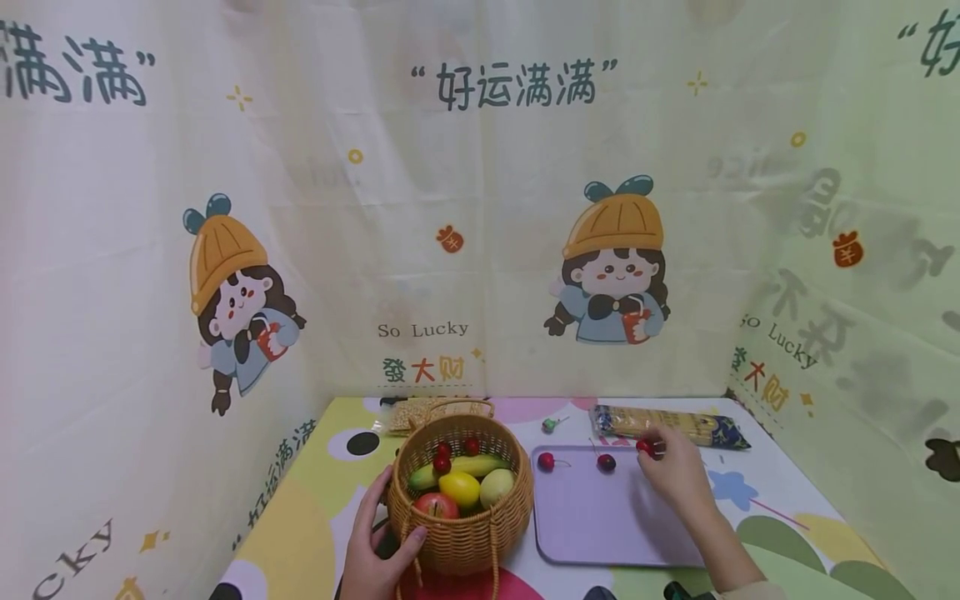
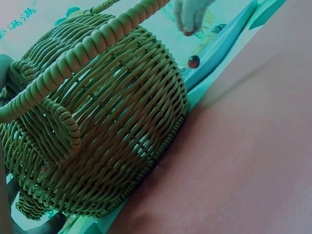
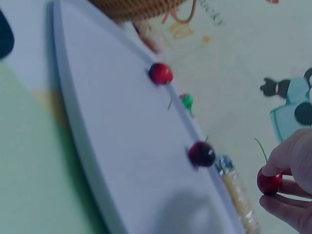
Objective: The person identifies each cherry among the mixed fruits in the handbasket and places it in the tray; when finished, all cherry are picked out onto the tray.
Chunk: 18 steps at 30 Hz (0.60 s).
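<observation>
My right hand point(image 1: 671, 467) pinches a red cherry point(image 3: 269, 181) between thumb and fingers, above the far right part of a lilac tray point(image 1: 592, 533). Two more cherries lie on that tray along its far side: a bright red one point(image 3: 161, 73) and a darker one point(image 3: 202, 154). With my left hand point(image 1: 378, 542) I hold the left side of a round wicker basket point(image 1: 468, 546), thumb at its front. Inside the basket are a yellow lemon point(image 1: 459, 490), a red fruit point(image 1: 435, 505), a pale green round fruit point(image 1: 497, 487), a long green-yellow one point(image 1: 480, 465) and several cherries point(image 1: 442, 457).
Behind the tray lies a long pack of noodles point(image 1: 667, 425) in clear and blue wrapping. A small green item point(image 1: 551, 424) sits left of it. A clear bag of grains point(image 1: 412, 414) is partly hidden behind the basket. Printed curtains enclose the table on three sides.
</observation>
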Each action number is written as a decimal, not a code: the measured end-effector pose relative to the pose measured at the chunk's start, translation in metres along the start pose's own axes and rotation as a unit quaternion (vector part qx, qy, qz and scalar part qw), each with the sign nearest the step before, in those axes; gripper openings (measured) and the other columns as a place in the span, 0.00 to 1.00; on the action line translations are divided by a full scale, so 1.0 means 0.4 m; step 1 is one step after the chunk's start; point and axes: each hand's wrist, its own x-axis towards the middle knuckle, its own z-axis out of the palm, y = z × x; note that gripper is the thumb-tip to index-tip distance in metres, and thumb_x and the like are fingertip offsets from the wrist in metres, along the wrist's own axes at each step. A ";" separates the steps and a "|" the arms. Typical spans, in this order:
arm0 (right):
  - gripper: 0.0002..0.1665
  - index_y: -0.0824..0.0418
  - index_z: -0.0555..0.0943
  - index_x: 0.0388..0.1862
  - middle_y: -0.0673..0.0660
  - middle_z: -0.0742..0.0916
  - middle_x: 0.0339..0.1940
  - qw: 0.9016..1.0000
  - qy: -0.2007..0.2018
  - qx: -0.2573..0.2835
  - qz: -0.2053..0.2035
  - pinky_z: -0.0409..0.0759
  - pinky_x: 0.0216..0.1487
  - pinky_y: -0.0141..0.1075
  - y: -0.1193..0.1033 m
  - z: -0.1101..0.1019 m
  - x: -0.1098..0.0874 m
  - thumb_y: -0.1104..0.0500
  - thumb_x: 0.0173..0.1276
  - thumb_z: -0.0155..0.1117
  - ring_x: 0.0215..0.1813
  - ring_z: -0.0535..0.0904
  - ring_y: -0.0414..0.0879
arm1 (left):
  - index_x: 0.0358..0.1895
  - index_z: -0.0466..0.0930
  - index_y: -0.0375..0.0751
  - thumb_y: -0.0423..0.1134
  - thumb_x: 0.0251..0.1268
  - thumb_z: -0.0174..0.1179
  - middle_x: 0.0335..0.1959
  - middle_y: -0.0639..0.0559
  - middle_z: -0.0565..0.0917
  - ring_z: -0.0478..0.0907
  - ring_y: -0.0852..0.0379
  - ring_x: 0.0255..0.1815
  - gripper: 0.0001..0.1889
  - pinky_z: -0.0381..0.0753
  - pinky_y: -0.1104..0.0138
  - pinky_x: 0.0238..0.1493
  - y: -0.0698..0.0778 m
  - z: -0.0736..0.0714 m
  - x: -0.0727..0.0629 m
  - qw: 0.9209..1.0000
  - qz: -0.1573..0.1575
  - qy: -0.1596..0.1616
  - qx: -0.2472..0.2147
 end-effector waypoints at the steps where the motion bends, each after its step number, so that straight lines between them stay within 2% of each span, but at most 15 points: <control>1: 0.19 0.70 0.87 0.55 0.70 0.90 0.51 1.000 -0.004 0.000 0.003 0.90 0.57 0.62 0.011 0.002 0.002 0.67 0.65 0.72 0.54 0.88 0.66 | 0.88 0.61 0.58 0.54 0.67 0.79 0.85 0.45 0.67 0.68 0.42 0.76 0.50 0.85 0.35 0.71 0.000 0.000 0.000 1.000 0.000 0.000 0.000; 9: 0.18 0.72 0.87 0.53 0.69 0.91 0.49 0.999 -0.036 -0.020 0.021 0.89 0.56 0.61 0.062 0.017 0.007 0.68 0.64 0.72 0.52 0.88 0.63 | 0.89 0.61 0.56 0.53 0.67 0.79 0.85 0.43 0.67 0.68 0.40 0.77 0.50 0.86 0.35 0.70 -0.001 0.000 -0.002 1.000 0.001 0.001 -0.003; 18: 0.16 0.71 0.88 0.53 0.66 0.92 0.46 0.998 -0.044 -0.039 0.029 0.89 0.53 0.60 0.095 0.042 0.004 0.66 0.68 0.72 0.48 0.88 0.59 | 0.88 0.61 0.56 0.54 0.67 0.79 0.85 0.43 0.67 0.68 0.39 0.77 0.50 0.86 0.35 0.70 -0.004 0.002 0.000 1.000 0.000 0.000 -0.003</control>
